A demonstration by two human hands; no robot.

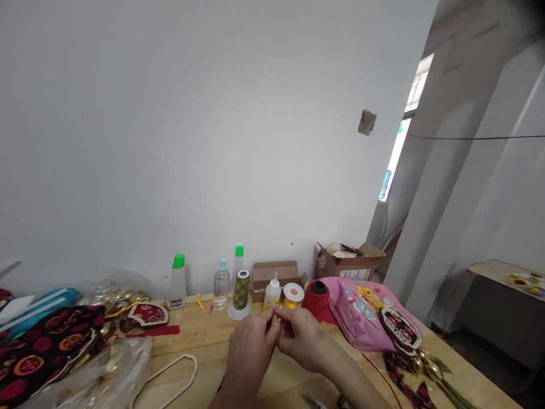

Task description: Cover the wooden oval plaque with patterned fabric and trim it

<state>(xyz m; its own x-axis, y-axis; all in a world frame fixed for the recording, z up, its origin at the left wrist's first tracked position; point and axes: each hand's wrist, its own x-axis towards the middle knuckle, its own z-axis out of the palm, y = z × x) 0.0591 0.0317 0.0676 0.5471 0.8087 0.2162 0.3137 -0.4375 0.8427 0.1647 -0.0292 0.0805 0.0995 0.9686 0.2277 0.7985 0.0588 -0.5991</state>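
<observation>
My left hand (252, 342) and my right hand (303, 341) meet above the wooden table (204, 341), fingertips pinched together. A speck of red shows at the fingertips, but what they hold is too small and hidden to name. Just behind them stand a white glue bottle (273, 291) with a yellow label and a spool of yellow cord (293, 294). To their right is a cone of red thread (317, 304), and to their left a cone of olive thread (241, 289). Partly covered by my right forearm, a metal tool (313, 400) lies at the near edge.
Left: patterned dark fabric (40, 352), a clear plastic bag (128, 363), a thin pale frame (193, 363) and an ornament piece (148, 313). Behind: bottles (220, 287) and a small carton (276, 270). Right: a pink bag (353, 318), a round ornament (400, 328) and an open box (349, 264).
</observation>
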